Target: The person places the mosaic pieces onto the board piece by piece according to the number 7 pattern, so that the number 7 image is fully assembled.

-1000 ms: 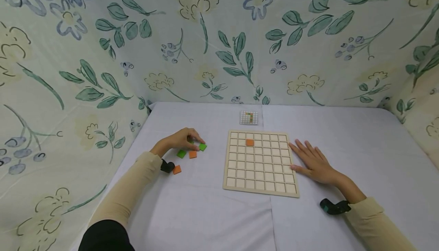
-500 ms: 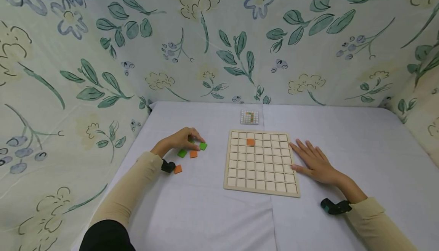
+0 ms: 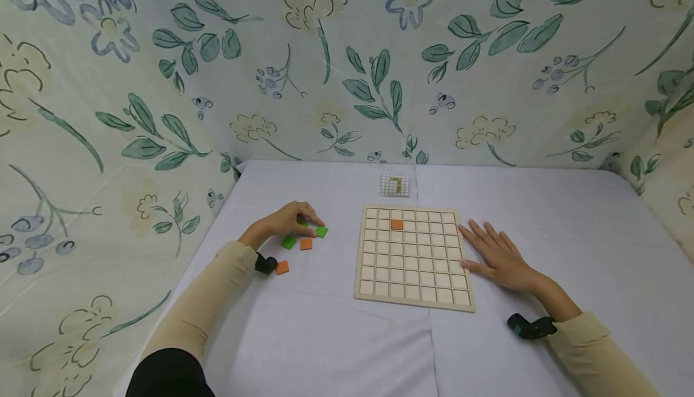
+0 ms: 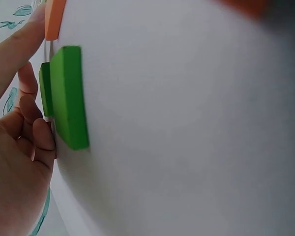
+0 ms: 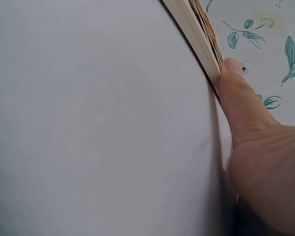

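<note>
A wooden grid board [image 3: 412, 276] lies flat on the white cloth, with one orange tile [image 3: 397, 225] in its second row. My left hand [image 3: 283, 220] sits left of the board, its fingers curled down onto a partly hidden green tile [image 4: 44, 88]. Around it lie a green tile [image 3: 321, 232], another green tile [image 3: 288, 242] and two orange tiles [image 3: 306, 243], [image 3: 281, 267]. My right hand [image 3: 496, 253] lies flat on the cloth at the board's right edge. Its thumb [image 5: 236, 93] touches the board's side [image 5: 196, 34].
A small pattern card [image 3: 394, 185] lies on the cloth behind the board. Floral fabric walls [image 3: 347, 71] close in the back and both sides. A seam in the cloth [image 3: 431, 349] runs from the board toward me.
</note>
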`<state>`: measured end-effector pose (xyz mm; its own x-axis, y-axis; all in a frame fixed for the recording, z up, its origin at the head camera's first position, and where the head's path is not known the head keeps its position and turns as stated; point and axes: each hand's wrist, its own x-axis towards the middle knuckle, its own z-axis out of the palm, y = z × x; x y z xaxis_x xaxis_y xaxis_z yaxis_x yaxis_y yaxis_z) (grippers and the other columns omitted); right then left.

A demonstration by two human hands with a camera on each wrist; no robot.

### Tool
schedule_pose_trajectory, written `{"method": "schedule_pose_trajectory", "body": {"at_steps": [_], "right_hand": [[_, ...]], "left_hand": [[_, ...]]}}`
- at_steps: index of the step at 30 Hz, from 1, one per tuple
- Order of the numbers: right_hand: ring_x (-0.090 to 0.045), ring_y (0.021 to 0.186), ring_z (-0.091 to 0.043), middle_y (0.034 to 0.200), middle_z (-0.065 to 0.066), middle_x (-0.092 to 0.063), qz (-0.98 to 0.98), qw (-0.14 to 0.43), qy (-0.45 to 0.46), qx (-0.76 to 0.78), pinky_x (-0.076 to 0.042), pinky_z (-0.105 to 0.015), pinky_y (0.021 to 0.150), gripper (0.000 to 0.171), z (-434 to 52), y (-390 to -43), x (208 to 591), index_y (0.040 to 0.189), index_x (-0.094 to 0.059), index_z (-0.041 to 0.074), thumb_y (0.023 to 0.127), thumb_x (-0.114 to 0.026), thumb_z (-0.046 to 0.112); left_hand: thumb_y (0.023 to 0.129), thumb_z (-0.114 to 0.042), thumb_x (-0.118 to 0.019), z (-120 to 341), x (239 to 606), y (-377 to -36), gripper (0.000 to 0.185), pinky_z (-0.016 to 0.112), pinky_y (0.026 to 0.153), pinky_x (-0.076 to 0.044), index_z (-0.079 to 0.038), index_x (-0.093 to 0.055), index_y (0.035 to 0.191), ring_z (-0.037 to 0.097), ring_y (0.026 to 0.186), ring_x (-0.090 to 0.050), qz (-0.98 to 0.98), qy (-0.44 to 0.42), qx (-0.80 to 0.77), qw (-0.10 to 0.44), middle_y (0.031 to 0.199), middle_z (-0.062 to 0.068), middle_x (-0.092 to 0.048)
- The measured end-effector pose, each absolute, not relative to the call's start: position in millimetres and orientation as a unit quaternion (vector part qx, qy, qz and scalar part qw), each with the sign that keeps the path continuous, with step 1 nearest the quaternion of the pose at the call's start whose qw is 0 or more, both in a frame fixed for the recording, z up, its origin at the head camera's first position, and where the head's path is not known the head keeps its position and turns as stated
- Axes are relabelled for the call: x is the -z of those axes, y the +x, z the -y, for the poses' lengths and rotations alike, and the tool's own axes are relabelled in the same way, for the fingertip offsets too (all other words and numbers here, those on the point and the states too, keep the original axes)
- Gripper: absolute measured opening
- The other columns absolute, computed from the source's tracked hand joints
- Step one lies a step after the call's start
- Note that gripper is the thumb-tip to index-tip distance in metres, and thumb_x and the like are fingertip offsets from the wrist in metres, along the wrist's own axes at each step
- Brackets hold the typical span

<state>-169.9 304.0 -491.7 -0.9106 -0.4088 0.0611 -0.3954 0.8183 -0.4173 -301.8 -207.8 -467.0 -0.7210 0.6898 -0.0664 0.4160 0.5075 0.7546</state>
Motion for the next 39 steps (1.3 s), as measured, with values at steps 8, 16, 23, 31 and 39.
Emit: {"method": "schedule_pose_trajectory", "body": {"at_steps": [8,16,23,31,39], "right_hand": [[0.0,0.147,-0.05,0.162,-0.025,-0.011,-0.953,0.024,-0.21,0.218,0.004,-0.066,0.111,0.079,-305,-171,491,0.16,-0.019,0.013,0.099,-0.061,0.041],[0.001,0.147,-0.049,0.163,-0.025,-0.01,-0.954,0.03,-0.207,0.217,0.006,-0.066,0.111,0.08,-307,-171,492,0.16,-0.019,0.013,0.099,-0.06,0.042],[0.0,0.147,-0.05,0.162,-0.025,-0.011,-0.953,0.022,-0.209,0.219,0.006,-0.065,0.111,0.079,-307,-171,492,0.16,-0.019,0.013,0.099,-0.061,0.042],[-0.002,0.146,-0.05,0.162,-0.026,-0.013,-0.95,0.016,-0.212,0.227,0.003,-0.067,0.111,0.078,-306,-171,493,0.16,-0.022,0.013,0.098,-0.062,0.041],[0.001,0.147,-0.049,0.162,-0.025,-0.011,-0.952,0.027,-0.208,0.223,0.006,-0.065,0.111,0.08,-306,-172,493,0.161,-0.019,0.014,0.099,-0.06,0.042]], "left_hand": [[0.084,-0.01,-0.081,205,468,-301,0.028,0.032,0.079,-0.038,-0.002,-0.076,0.111,0.023,0.094,-0.048,-0.853,0.312,-0.375,0.185,0.109,0.012,-0.062],[0.086,-0.012,-0.08,200,463,-297,0.03,0.033,0.079,-0.037,-0.004,-0.075,0.114,0.022,0.095,-0.046,-0.857,0.302,-0.375,0.186,0.11,0.011,-0.059],[0.088,-0.014,-0.079,186,451,-294,0.028,0.035,0.083,-0.039,-0.009,-0.075,0.115,0.024,0.1,-0.048,-0.864,0.308,-0.358,0.177,0.112,0.009,-0.059],[0.089,-0.016,-0.077,164,437,-285,0.031,0.04,0.083,-0.037,-0.006,-0.074,0.117,0.039,0.105,-0.046,-0.857,0.313,-0.379,0.153,0.116,0.018,-0.059],[0.088,-0.021,-0.078,149,433,-279,0.031,0.049,0.09,-0.036,-0.011,-0.075,0.117,0.038,0.11,-0.048,-0.863,0.312,-0.374,0.133,0.117,0.014,-0.062]]}}
